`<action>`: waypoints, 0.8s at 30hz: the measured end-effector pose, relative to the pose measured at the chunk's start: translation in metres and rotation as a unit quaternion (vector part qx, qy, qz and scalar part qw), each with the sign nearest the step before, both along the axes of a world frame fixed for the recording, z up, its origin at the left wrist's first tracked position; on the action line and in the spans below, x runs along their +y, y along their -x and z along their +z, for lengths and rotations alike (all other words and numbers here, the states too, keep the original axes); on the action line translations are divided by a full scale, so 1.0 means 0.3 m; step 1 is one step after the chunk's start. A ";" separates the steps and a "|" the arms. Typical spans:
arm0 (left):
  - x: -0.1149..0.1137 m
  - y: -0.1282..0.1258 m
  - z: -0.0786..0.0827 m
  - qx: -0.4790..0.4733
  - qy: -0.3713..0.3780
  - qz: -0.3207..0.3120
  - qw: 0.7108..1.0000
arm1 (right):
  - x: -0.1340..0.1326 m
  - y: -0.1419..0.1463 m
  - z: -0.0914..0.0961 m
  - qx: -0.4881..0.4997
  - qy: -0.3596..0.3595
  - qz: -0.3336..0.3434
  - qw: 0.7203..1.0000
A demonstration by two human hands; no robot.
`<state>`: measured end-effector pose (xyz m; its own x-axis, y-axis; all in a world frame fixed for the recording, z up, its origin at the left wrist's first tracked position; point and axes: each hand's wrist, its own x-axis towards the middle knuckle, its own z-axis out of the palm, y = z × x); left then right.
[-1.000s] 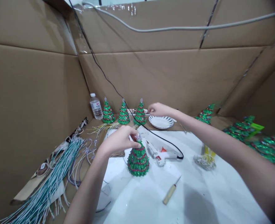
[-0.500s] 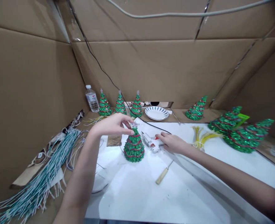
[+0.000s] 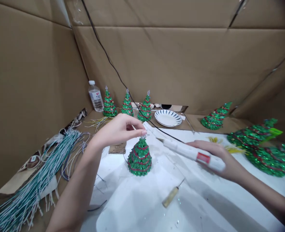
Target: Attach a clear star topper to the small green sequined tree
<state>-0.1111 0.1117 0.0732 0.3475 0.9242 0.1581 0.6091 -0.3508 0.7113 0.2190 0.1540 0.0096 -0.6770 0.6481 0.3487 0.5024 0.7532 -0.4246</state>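
A small green beaded Christmas tree [image 3: 140, 158] with red garlands stands upright on the white tabletop. Over its tip, my left hand [image 3: 123, 130] pinches a clear star-like topper [image 3: 144, 136] between thumb and fingertips; whether the star is fixed to the tree I cannot tell. My right hand [image 3: 220, 154] is wrapped round a white glue gun [image 3: 186, 150] with a red label. The gun is lifted off the table, slightly blurred, its nozzle pointing left toward the treetop. Below the gun lies an awl [image 3: 171, 196] with a wooden handle.
Three finished-looking trees [image 3: 144, 108] and a water bottle [image 3: 95, 96] stand at the back left, beside a plate [image 3: 168, 118]. More trees [image 3: 273, 158] lie at the right near yellow ties [image 3: 234, 149]. Green-white wires [image 3: 43, 170] spread on the left. A black cord [image 3: 111, 66] crosses behind.
My right hand has taken hold of the glue gun and raised it off the table to the right. My left hand still pinches at the treetop. The view has shifted.
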 end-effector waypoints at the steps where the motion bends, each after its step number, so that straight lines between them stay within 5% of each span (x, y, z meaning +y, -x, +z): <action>1: 0.003 -0.002 -0.001 -0.004 0.009 -0.001 1.000 | -0.015 0.002 0.013 0.017 0.015 0.016 1.000; 6: 0.011 -0.002 0.003 -0.045 0.060 -0.007 0.997 | -0.052 0.046 0.055 0.027 0.066 0.037 0.997; 14: 0.019 0.007 -0.001 -0.080 0.158 0.022 0.984 | 0.025 0.064 0.052 -0.010 0.070 0.062 0.996; 24: 0.014 -0.002 0.007 -0.067 0.159 0.025 0.985 | 0.058 0.071 0.057 -0.062 0.044 0.078 0.994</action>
<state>-0.1106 0.1159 0.0752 0.2953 0.9500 -0.1017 0.5135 -0.0680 0.8554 0.1977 0.1715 0.0266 -0.8055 0.5567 0.2030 0.4350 0.7882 -0.4354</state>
